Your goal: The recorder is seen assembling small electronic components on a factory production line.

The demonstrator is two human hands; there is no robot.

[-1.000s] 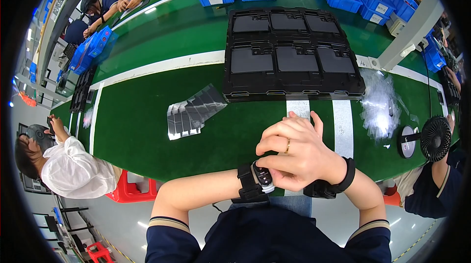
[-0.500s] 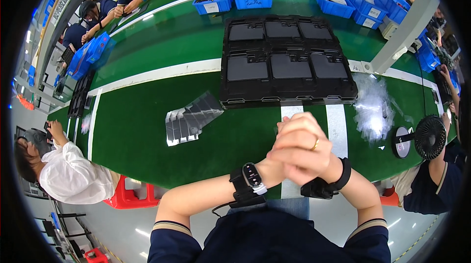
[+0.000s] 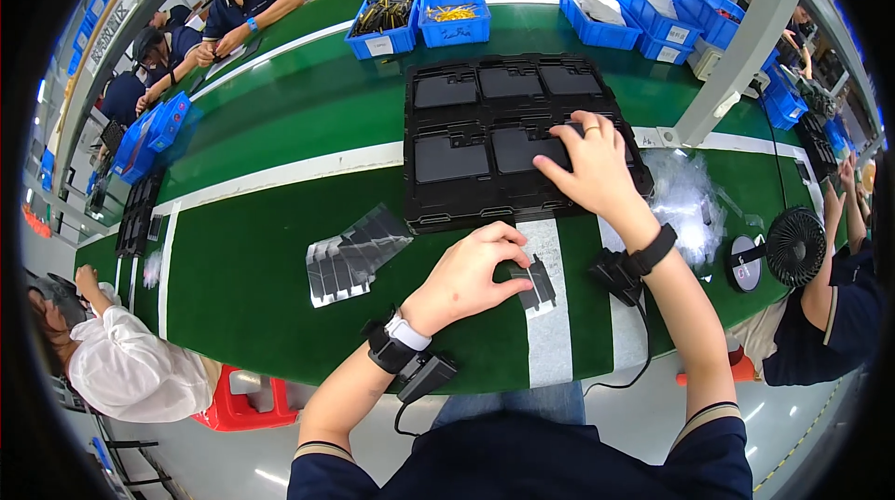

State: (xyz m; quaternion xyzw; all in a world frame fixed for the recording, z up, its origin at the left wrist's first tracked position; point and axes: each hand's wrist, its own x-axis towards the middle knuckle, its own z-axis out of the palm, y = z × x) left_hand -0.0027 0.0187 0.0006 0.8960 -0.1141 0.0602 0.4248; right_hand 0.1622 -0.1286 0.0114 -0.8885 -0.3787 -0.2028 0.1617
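1. Your left grip [image 3: 466,278] sits just below the centre of the frame, thumb and fingertips close together at a small dark piece [image 3: 539,289]. I cannot tell whether they pinch it or only press it down.
2. That piece is over the pale stripe [image 3: 550,351] on the green tabletop [image 3: 238,248]. It looks thin and light, and would likely bend or crease easily – hold it by the outer edges, with a soft pinch.
3. Your right grip [image 3: 597,169] is right of centre, thumb and fingers spread wide above a dark panel [image 3: 511,153]. Nothing is visibly held; contact with the panel cannot be made out.
4. The panel lies flat in the lower middle pocket of the black tray [image 3: 443,213]. It appears stiff and fairly light, its broad face perhaps smooth enough to slip or scratch. Opposite edges look the safest hold – keep fingertips off the face.
5. Left of centre, the clear sheet [image 3: 359,253] carrying dark strips looks floppy and may cling to skin. Take it by a bare corner.
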